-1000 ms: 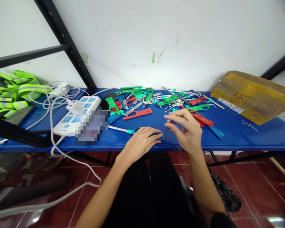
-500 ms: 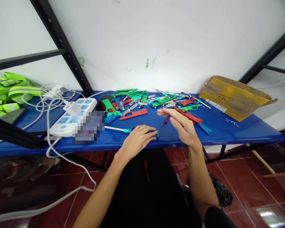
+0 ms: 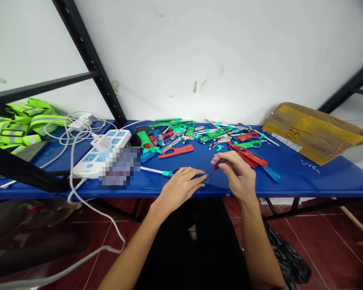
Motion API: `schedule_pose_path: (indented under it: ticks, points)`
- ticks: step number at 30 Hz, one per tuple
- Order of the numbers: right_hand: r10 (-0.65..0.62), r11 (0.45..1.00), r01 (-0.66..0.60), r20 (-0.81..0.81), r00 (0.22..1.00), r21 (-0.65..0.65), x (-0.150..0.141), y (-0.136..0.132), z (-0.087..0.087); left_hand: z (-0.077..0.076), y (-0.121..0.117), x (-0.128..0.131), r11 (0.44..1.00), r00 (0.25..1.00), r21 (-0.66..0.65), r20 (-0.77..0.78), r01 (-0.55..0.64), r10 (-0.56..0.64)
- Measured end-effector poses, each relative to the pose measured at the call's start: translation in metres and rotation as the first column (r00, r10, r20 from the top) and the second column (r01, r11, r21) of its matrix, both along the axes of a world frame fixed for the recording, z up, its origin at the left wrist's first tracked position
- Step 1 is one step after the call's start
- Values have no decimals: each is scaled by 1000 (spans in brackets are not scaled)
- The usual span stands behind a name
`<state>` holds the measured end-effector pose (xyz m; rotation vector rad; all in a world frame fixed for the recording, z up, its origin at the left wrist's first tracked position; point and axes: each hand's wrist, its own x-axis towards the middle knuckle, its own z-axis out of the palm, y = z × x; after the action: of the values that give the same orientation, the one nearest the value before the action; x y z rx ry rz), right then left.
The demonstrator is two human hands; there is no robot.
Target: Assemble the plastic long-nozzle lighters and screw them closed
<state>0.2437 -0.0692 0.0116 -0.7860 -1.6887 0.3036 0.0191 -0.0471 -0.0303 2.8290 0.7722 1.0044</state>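
Note:
My left hand (image 3: 184, 183) presses a blue long-nosed lighter (image 3: 168, 173) against the table top, fingers together over its handle. The lighter's metal tube points left, and a bit of its blue end shows past my fingertips. Pinched in my right hand (image 3: 237, 173) is a screwdriver (image 3: 217, 166) with a dark red handle. Its thin shaft slants down and left to the lighter's end by my left fingertips; whether the tip touches is too small to tell. A red lighter casing (image 3: 177, 151) lies just beyond my hands.
Green, red and blue lighter parts (image 3: 216, 135) are heaped along the wall. A power strip (image 3: 93, 161), tangled white cables and a pixelated object (image 3: 121, 167) are at left. Yellow-green reflective straps (image 3: 33, 121) lie farther left. A taped cardboard box (image 3: 314, 133) stands at right.
My right hand's fingers have curled in around the screwdriver handle, where they were straighter before. My left hand stays on the blue lighter. The whole view has shifted slightly.

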Motion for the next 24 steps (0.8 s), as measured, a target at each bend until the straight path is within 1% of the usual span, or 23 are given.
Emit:
schedule_pose_path:
  ticks: [2,4,5,7,9,10,12,15,17,19,21,22,24]
  points:
    - [-98,992,100,-27,995,74,-3,4,-1,0,0,-1,1000,1000,4,-9,7,-6]
    - [-153,983,152,-4,988,106,-5,7,0,1,0,-1,1000,1000,9,-11,7,-6]
    - [-143,986,141,15,990,90,-5,6,2,1,0,-1,1000,1000,9,-7,3,-3]
    - [-63,998,62,37,997,17,-3,4,5,1,-1,-2,1000,1000,-4,-1,1,-1]
    - [30,999,-30,11,999,-45,-1,1,6,2,-1,-1,1000,1000,-17,-1,2,-2]
    - [60,997,-60,-12,998,-49,0,0,6,3,-1,-1,1000,1000,-18,-5,5,-5]
    - [57,998,-58,-51,997,-14,-2,3,4,4,-2,-1,1000,1000,-13,-13,11,-11]
    - [-54,997,57,-51,997,61,-7,8,2,5,-2,-1,1000,1000,-13,-3,5,-5]
    - [-84,995,84,-15,996,53,-9,8,2,5,-2,-1,1000,1000,-23,7,1,-1]
    - [-41,999,41,5,999,-16,-9,5,3,5,-2,-1,1000,1000,-29,10,3,-3]
    - [25,995,-28,-39,999,-95,-9,3,2,5,-2,0,999,1000,-32,14,8,-7]
    - [51,992,-59,-71,996,-113,-9,3,2,5,-2,0,1000,1000,-30,17,8,-8]
    - [67,994,-76,-115,991,-82,-10,4,-1,5,-2,-1,1000,1000,-19,23,7,-7]
